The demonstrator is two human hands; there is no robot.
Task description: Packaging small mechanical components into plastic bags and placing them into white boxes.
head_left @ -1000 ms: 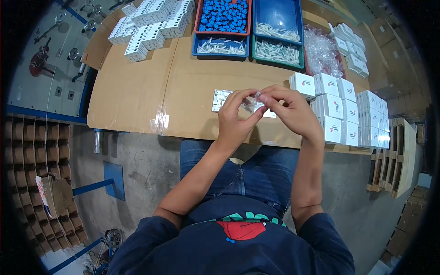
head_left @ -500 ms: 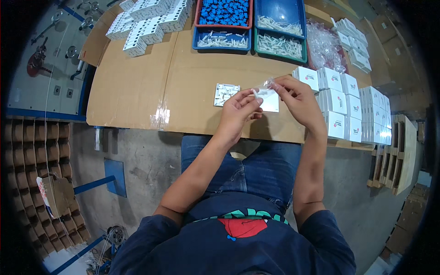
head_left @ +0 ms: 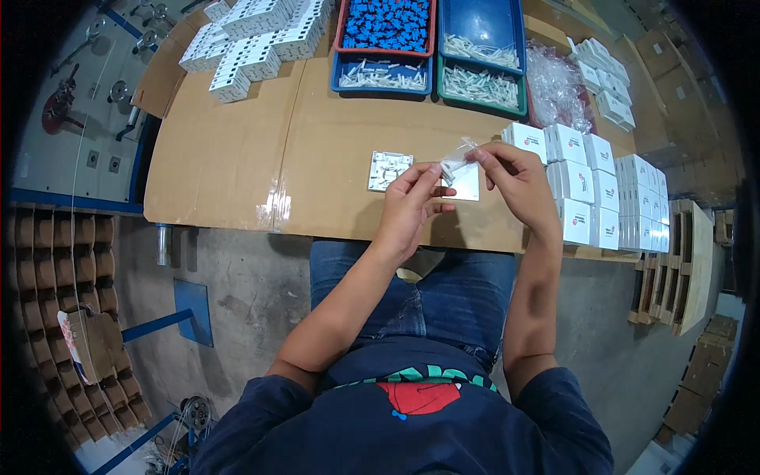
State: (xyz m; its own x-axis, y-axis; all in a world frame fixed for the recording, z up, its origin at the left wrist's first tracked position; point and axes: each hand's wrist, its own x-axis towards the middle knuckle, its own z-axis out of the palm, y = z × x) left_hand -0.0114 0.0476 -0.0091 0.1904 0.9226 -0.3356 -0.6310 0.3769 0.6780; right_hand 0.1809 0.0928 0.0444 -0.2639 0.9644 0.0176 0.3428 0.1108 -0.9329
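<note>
Steady the clear bag mid-frame: left hand pinching its lower end, right hand half-curled at its edge, grip unclear

Over my feed, the left hand and right hand, bunched close a second ago, have drawn apart; the clear bag now spreads between them, and more of the white plate on the worktop shows.
</note>
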